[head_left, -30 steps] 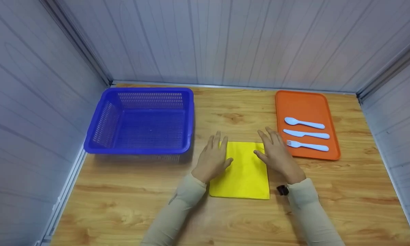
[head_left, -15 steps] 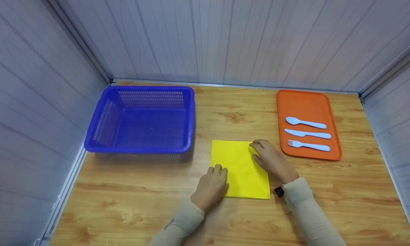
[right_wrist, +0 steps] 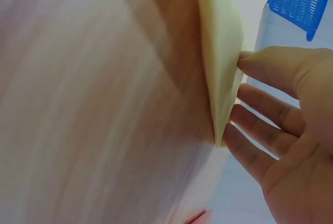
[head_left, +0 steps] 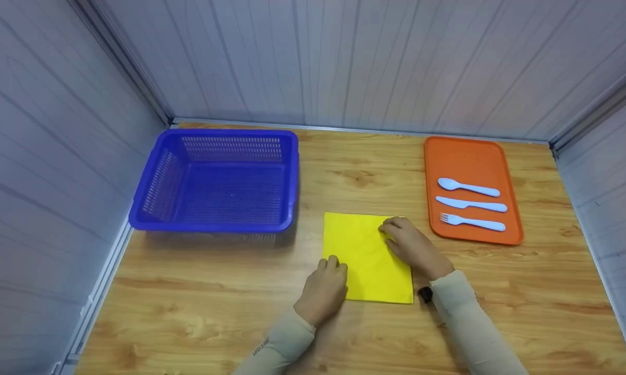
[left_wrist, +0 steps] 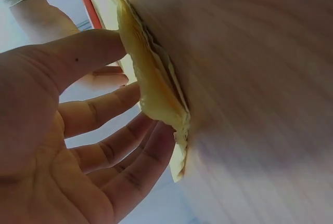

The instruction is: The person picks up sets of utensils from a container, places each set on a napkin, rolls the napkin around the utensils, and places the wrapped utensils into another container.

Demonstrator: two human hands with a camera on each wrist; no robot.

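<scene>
A folded yellow cloth (head_left: 365,255) lies flat on the wooden table, its layered edge (left_wrist: 164,70) showing in the left wrist view. At its lower left side, my left hand (head_left: 323,289) touches it with bent fingers; thumb and fingertips are spread apart along the surface. My right hand (head_left: 412,245) rests its fingertips on the cloth near the upper right corner. In the right wrist view the thumb and loosely bent fingers (right_wrist: 265,130) of that hand meet the cloth's top face, spaced apart. Part of the cloth is hidden beneath both hands.
A blue plastic basket (head_left: 213,227) with slotted sides stands at the back left. On the right, an orange tray (head_left: 464,156) carries a white spoon (head_left: 469,187), knife (head_left: 471,204) and fork (head_left: 473,222). Pale panel walls (head_left: 344,62) enclose the table (head_left: 187,312).
My left hand has moved down from the cloth's upper left to its lower left. My right hand has drawn slightly down and inward. Fingers of both hands are more bent; the cloth stays put.
</scene>
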